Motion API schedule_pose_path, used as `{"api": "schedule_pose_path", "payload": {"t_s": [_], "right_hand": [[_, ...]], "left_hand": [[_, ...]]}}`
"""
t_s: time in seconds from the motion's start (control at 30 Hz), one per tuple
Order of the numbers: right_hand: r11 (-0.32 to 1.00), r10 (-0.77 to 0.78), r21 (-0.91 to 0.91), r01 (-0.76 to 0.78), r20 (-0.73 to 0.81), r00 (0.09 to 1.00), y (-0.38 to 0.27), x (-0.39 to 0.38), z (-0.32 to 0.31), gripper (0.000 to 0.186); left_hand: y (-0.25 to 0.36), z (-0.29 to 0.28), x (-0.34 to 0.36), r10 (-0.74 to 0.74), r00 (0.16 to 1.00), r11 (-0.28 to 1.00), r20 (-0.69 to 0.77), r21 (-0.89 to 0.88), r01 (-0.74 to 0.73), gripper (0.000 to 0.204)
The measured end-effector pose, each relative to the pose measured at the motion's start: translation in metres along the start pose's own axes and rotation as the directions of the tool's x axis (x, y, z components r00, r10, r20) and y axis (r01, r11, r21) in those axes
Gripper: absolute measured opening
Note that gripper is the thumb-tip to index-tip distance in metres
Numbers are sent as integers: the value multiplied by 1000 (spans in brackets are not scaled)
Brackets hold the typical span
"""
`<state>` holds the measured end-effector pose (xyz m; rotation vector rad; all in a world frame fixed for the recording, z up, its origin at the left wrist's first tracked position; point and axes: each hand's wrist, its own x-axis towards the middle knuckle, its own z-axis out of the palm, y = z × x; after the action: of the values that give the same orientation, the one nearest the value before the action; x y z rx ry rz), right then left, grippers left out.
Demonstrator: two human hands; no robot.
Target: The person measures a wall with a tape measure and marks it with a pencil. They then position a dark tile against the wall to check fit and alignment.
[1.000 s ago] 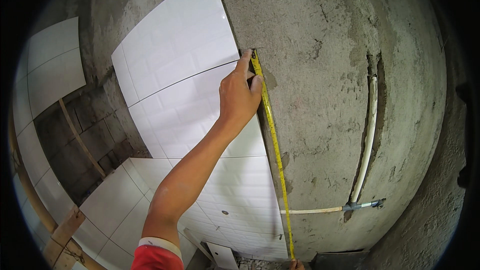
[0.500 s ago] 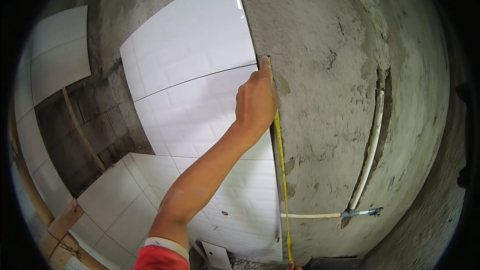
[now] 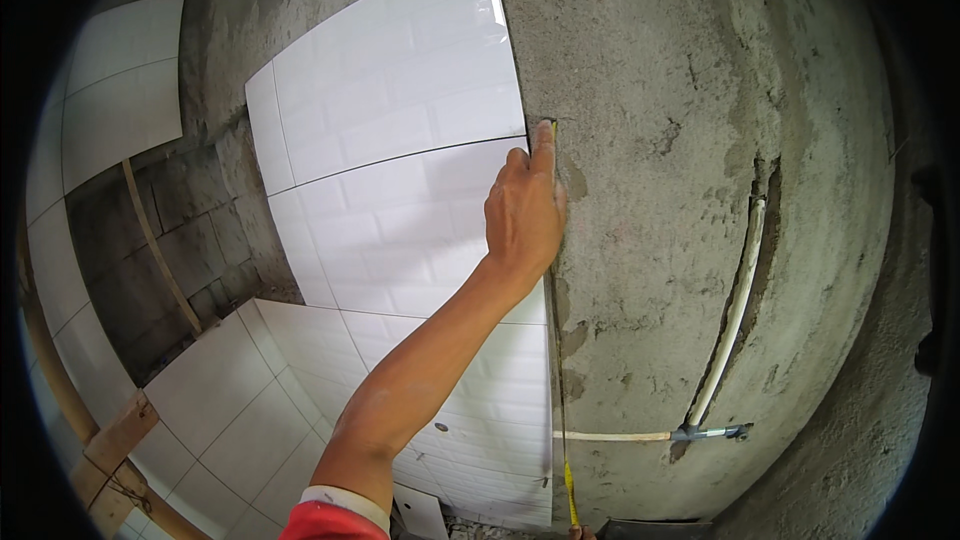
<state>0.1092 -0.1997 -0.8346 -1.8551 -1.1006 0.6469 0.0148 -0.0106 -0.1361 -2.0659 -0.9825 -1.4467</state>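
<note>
My left hand (image 3: 527, 215), its arm in a red sleeve, is raised against the wall beside the right edge of the white wall tiles (image 3: 400, 180). One digit points up and presses the top of a yellow tape measure (image 3: 571, 490) onto bare cement; the other fingers are curled. From there the blade runs down beside the tile edge, turned edge-on along most of its length, with its yellow face showing low down. At the bottom edge of the picture only the fingertips of my right hand (image 3: 582, 533) show, closed at the tape's lower end.
Rough grey cement wall (image 3: 640, 270) spreads to the right. A white pipe (image 3: 735, 320) sits in a chased groove and meets a horizontal pipe (image 3: 620, 436) at a fitting. A tiled ledge (image 3: 230, 400), wooden poles (image 3: 110, 450) and a block-lined opening (image 3: 170, 240) are at left.
The tape blade has turned from showing its yellow face to mostly edge-on. My left hand still presses its top end, and the whole view has shifted slightly.
</note>
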Motion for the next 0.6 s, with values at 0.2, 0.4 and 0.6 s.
{"api": "schedule_pose_path", "payload": {"t_s": [0.2, 0.4, 0.6], "right_hand": [[994, 62, 87, -66, 48, 997, -49, -21, -44, 43], [970, 115, 192, -148, 176, 978, -79, -30, -72, 39], [997, 7, 72, -14, 94, 996, -44, -16, -41, 40]], "left_hand": [[-1, 5, 1, -16, 1000, 1000, -11, 17, 17, 64], [-6, 16, -1, 37, 989, 999, -142, 39, -31, 62], [-8, 16, -1, 48, 992, 998, -115, 45, -43, 64]]}}
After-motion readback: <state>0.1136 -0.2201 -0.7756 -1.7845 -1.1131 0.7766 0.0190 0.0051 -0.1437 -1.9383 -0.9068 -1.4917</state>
